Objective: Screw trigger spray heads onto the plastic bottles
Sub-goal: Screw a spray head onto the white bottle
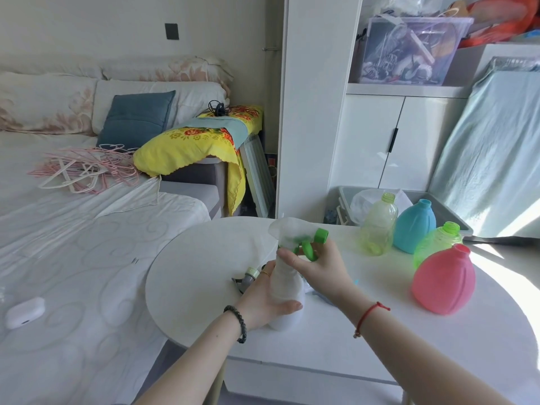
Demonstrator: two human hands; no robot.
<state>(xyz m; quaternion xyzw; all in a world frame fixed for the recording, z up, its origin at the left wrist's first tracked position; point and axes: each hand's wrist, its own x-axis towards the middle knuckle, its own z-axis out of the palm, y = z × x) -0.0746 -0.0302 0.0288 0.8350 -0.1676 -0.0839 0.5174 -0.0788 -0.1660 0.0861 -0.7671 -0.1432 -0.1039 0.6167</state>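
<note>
On the white bench, near its middle, the left hand wraps tight around a white bottle. The right hand pinches the green and clear spray head on top.

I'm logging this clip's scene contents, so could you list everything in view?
white bottle: 1, translucent white, held over the round table
spray head: 1, clear with green trigger and nozzle, on the white bottle
grey spray head: 1, grey, on table behind left hand
open bottles: 4, yellow-green, blue, green, pink, table's right side
round table: 1, white
grey bin: 1, behind table
hangers: pile, pink and white, on bed
white case: 1, on bed
left hand: grip around bottle body
right hand: grip at spray head collar
</note>
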